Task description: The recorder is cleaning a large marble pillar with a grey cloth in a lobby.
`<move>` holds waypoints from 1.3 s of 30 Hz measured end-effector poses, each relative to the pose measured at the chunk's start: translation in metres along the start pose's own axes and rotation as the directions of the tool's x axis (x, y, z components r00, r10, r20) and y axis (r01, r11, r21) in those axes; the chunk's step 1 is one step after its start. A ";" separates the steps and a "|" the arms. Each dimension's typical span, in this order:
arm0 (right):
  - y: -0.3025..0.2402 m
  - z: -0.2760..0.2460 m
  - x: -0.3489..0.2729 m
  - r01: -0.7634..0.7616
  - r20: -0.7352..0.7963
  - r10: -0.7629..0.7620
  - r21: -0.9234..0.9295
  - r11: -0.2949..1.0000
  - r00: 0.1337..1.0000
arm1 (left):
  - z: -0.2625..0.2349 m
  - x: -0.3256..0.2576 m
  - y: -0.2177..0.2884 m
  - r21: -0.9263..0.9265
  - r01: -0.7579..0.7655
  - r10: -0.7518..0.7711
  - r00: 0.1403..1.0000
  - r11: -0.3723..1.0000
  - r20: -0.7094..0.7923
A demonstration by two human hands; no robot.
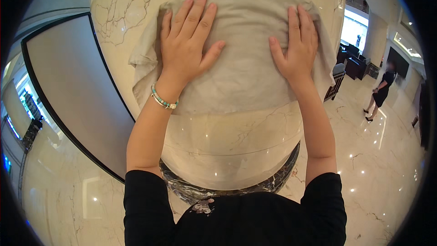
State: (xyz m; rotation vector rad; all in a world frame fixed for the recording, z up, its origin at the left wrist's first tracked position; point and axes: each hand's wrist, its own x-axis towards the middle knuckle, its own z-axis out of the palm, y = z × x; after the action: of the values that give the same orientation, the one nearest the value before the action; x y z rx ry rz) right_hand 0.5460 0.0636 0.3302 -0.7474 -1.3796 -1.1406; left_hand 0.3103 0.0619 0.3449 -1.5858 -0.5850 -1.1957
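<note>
- Head view: we see a thin, matte grey-beige cloth [248,59] laid against the curved front of a glossy cream stone column [232,132] with brown veins.
- Our left hand [185,48] lies flat on the cloth's left part, fingers wide and thumb out; a beaded bracelet [163,100] rings the wrist.
- Our right hand [297,52] presses flat on its right part, fingers narrow together, thumb apart.
- Soft wrinkles run across the fabric; its left edge is folded and uneven, and its right edge drapes around the column's curve.
- Between our hands lies a broad stretch of cloth, and polished stone shows above and below it.
- Lower down, we see a dark veined base [182,189] curve around the column.
- A pale, black-edged panel [82,91] stands near at left; shiny floor [346,155] spreads at right, where a person [383,89] stands well apart.
</note>
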 end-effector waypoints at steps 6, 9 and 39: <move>-0.002 -0.010 0.004 0.013 -0.054 -0.014 -0.024 1.000 0.998 | -0.005 -0.007 -0.009 -0.159 -0.137 0.108 0.978 0.978 -0.176; 0.018 -0.012 0.013 -0.056 -0.026 0.060 0.124 0.991 0.998 | -0.002 -0.009 -0.006 -0.233 0.015 -0.083 0.955 0.972 -0.283; 0.025 -0.021 0.032 -0.123 -0.151 0.135 0.085 0.989 0.979 | 0.004 0.041 -0.019 -0.069 -0.027 -0.003 0.914 0.997 -0.405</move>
State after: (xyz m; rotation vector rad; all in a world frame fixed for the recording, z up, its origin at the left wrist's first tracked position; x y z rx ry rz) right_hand 0.5716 0.0463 0.3639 -0.6695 -1.2185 -1.0182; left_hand 0.3120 0.0647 0.3899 -1.3411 -0.2616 -1.4998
